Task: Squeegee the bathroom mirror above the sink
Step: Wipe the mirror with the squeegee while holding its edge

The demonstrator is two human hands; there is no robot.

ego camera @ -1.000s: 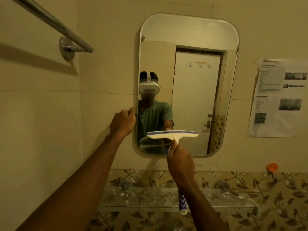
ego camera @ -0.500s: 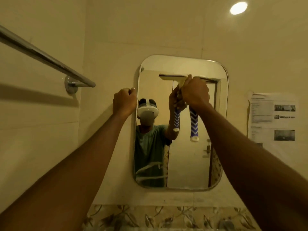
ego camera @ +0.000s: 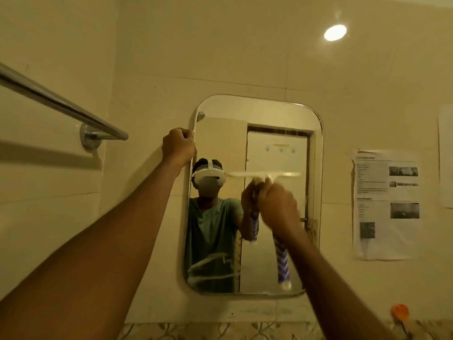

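Two hands are raised to the mirror, a round-cornered pane fixed to a cream tiled wall.

Left hand: fingers curled tight at the mirror's left edge, in the upper part of that edge, and gripping the rim. The arm is extended from the lower left.

Right hand: closed in a fist round the squeegee, high on its handle and just under the head. The hand is blurred, so how each finger lies cannot be told.

Squeegee: the pale blade lies level across the glass at about mid-height, right of centre, and is also blurred. Whether the blade touches the glass cannot be told. The blue-and-white striped handle hangs below the fist, its end near the mirror's bottom edge.

Mirror surface: pale curved streaks show in the lower left part. The glass reflects a person in a green shirt with a white headset, and a closed door.

Surroundings: a chrome towel rail on the left wall; a printed notice right of the mirror; an orange hook below the notice; a leaf-patterned tile band along the bottom.
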